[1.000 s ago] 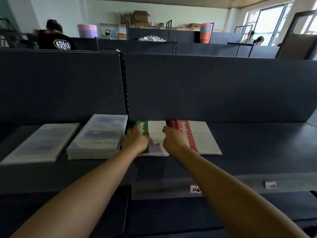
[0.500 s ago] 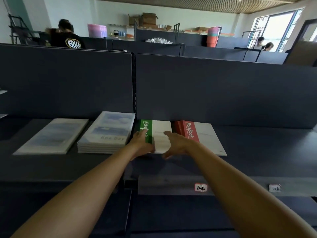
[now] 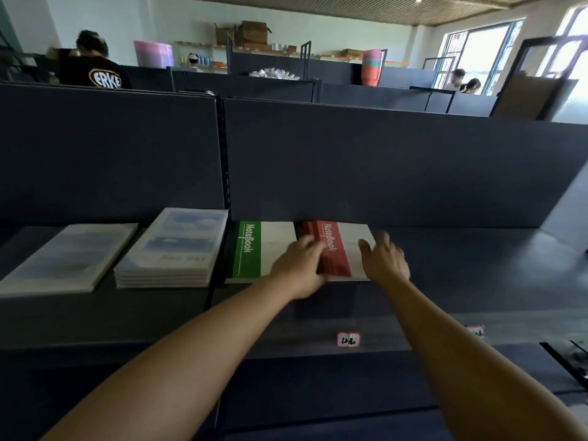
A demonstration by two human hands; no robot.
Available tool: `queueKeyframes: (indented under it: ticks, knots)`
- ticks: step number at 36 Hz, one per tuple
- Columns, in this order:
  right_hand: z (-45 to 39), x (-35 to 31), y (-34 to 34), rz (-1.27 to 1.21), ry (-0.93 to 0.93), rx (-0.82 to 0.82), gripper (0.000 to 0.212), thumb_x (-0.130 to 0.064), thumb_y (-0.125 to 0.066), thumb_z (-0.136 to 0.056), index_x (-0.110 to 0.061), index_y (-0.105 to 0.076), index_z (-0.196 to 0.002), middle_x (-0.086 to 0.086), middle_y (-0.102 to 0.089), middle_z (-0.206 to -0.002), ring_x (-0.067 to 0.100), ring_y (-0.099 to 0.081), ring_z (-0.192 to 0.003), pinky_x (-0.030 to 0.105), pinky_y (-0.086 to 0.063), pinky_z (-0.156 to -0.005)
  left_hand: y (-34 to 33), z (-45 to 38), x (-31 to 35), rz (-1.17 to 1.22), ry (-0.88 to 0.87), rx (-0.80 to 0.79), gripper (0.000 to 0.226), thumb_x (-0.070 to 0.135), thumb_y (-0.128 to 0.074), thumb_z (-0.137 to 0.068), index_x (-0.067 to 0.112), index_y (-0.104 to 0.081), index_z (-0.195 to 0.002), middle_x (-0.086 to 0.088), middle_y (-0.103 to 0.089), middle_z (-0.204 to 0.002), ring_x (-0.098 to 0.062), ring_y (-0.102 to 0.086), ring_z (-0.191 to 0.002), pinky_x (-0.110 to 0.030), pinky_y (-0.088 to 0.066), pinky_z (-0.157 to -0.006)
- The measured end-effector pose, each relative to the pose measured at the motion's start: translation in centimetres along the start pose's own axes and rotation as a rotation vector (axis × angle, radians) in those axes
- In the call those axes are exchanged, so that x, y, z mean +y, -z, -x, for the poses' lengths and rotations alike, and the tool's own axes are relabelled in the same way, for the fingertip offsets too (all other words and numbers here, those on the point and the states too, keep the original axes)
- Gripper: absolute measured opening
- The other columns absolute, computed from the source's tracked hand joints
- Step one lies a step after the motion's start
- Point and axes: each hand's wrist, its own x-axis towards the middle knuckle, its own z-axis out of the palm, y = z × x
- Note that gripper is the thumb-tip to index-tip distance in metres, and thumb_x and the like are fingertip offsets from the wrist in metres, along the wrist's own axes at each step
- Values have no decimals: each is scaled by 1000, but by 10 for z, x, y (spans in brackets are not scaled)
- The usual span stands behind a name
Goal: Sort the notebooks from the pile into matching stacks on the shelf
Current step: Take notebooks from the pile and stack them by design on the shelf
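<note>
Nearest, low in the frame: two bare forearms reached up from the bottom edge toward the shelf point(image 3: 477, 265), with two small price labels point(image 3: 348, 339) on its front lip at lower centre.

Half a second before, had bracketed the green notebook point(image 3: 251, 249); now sat further right, on either side of the red notebook stack point(image 3: 331, 249) at mid-frame. Left hand point(image 3: 300, 267) lay against the stack's left edge, fingers bent over the red spine band, apparently pressing rather than gripping, though hard to tell at this angle. Right hand point(image 3: 385, 257) spread flat with straight fingers, touching the stack's right edge. Read as squaring up the red stack after tidying the green one; judged to mean sorting on this stretch of shelf was close to finished, with no loose pile in view.

Counted along the shelf, left to right: four groups.
- One pale blue notebook point(image 3: 66, 256) at far left, thin, perhaps a single copy or two.
- One thicker pale blue stack point(image 3: 178, 249) beside it, roughly six or seven copies by the visible edges.
- One green notebook, thickness unclear.
- One red stack, more than one copy by its stepped spine.

Beyond: dark divider panels point(image 3: 381, 160) behind the shelf. Farthest, three people: one in a black shirt point(image 3: 95, 74) at upper left, two near the bright window point(image 3: 477, 55) at upper right.
</note>
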Motion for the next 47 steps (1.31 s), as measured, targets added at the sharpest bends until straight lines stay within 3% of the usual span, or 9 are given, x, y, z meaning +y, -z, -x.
queueKeyframes:
  ticks: [10, 17, 22, 26, 31, 34, 39, 43, 47]
  knots:
    - [-10, 21, -5, 37, 7, -139, 51, -36, -38, -100, -16, -20, -144, 12, -48, -139, 34, -38, -129, 45, -28, -104, -27, -29, 27, -176, 82, -205, 67, 42, -59, -92, 21, -30, -148, -8, -15, -155, -35, -29, -136, -49, -35, -109]
    - [-21, 23, -6, 23, 54, -202, 52, -28, -49, -94, -19, -29, -141, 9, -49, -137, 31, -40, -127, 44, -29, -101, -33, -34, 21, -227, 68, -116, 51, 30, -61, -92, 18, -45, -139, -7, -40, -141, -32, -42, -124, -45, -42, -102]
    - [-18, 31, 11, 32, 89, -346, 80, -55, -58, -86, -29, -18, -150, 7, -33, -151, 32, -28, -138, 47, -20, -111, -33, -38, 21, -243, 43, -84, 48, 28, -61, -93, 18, -48, -137, -7, -43, -139, -31, -44, -122, -44, -43, -101]
    - [-9, 33, 23, 187, 181, -463, 97, -56, -66, -80, -27, -7, -152, 3, -17, -158, 30, -15, -144, 50, -12, -115, -32, -39, 21, -274, 47, -78, 50, 23, -61, -91, 23, -44, -139, -5, -41, -141, -31, -42, -122, -43, -42, -99]
    - [-15, 27, 13, 243, 231, -318, 91, -73, -46, -81, -27, -11, -152, -2, -15, -158, 26, -15, -144, 49, -12, -115, -26, -36, 26, -368, 71, -56, 59, 44, -60, -90, 24, -38, -141, -6, -36, -144, -31, -35, -129, -43, -33, -105]
    - [-19, 15, 11, 211, 278, -140, 82, -73, -30, -87, -26, -13, -152, -2, -12, -159, 24, -13, -145, 50, -10, -116, -22, -28, 27, -311, 37, 103, 68, 54, -56, -89, 24, -30, -145, -6, -32, -149, -29, -31, -135, -42, -31, -108]
    - [-13, -22, 8, 84, 403, 112, 62, -58, -31, -96, -23, -29, -147, -1, -32, -152, 22, -26, -140, 44, -13, -116, 0, -2, 6, -264, -26, 376, 51, 44, -49, -94, 19, -43, -139, -1, -43, -141, -22, -38, -129, -37, -30, -106]
    - [5, -69, -8, 2, 503, 101, 50, -47, -31, -100, -23, -35, -144, 0, -37, -149, 23, -28, -138, 42, -13, -115, 24, 26, -37, -249, 21, 535, 37, 30, -58, -86, 13, -62, -119, -5, -60, -118, -30, -56, -109, -40, -42, -91]
    - [34, -120, -29, 1, 638, 122, 44, -42, -34, -100, -24, -40, -139, -1, -43, -145, 23, -34, -134, 40, -19, -111, 54, 61, -86, -280, 232, 554, 34, 25, -55, -92, 17, -57, -126, -2, -56, -126, -27, -49, -118, -38, -36, -96]
